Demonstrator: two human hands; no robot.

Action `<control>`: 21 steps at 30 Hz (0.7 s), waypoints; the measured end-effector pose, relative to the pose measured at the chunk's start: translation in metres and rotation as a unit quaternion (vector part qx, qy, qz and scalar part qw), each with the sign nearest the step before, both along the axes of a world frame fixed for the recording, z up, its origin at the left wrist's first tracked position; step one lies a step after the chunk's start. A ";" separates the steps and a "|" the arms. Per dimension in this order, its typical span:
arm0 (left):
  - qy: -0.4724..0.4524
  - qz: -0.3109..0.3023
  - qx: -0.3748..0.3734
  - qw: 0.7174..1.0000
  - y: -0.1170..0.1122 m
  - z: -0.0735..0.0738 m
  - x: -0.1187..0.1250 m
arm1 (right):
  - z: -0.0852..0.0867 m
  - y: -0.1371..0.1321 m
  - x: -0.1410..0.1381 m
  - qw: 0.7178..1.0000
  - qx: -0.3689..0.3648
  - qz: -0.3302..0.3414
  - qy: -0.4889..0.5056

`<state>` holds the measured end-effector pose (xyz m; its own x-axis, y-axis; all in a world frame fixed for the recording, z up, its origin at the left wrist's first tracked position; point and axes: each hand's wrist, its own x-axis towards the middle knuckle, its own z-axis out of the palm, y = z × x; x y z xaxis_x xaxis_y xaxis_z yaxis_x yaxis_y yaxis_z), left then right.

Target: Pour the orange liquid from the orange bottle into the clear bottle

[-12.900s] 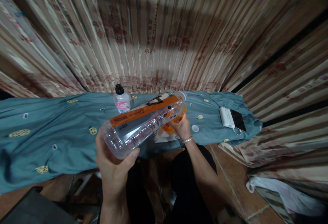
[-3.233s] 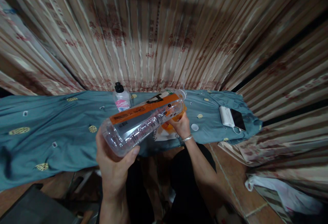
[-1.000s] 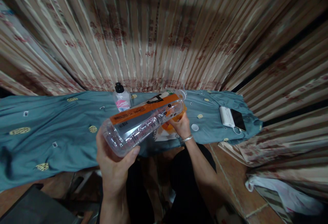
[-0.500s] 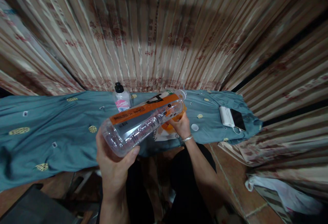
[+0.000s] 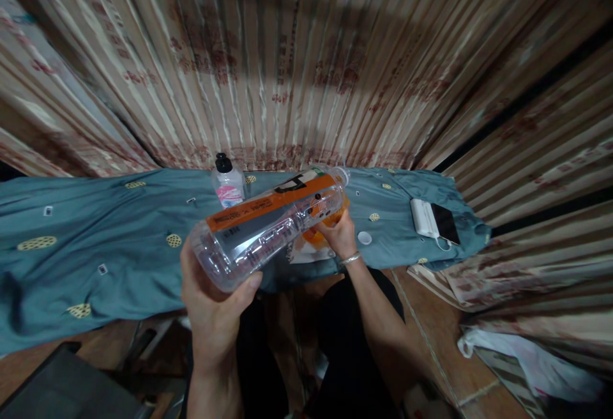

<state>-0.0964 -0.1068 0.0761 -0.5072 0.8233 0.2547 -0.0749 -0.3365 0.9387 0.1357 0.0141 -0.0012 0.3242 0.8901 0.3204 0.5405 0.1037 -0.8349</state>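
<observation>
I have the left hand [image 5: 213, 318] round the base of the clear plastic bottle [image 5: 268, 230], above the tabletop [image 5: 138, 246]. Long axis slants rightward and away, neck end near the right hand [image 5: 341, 234], which holds a partly hidden orange item [image 5: 314, 239].

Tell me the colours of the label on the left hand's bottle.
The label is mainly orange and grey with dark print, as the head view shows.

One head view, forward and down, close above left hand [image 5: 213, 317] and right hand [image 5: 340, 235].
</observation>
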 end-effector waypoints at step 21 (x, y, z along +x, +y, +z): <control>-0.034 -0.012 0.011 0.999 0.000 -0.001 -0.002 | 0.004 -0.001 -0.002 1.000 -0.007 -0.009 -0.002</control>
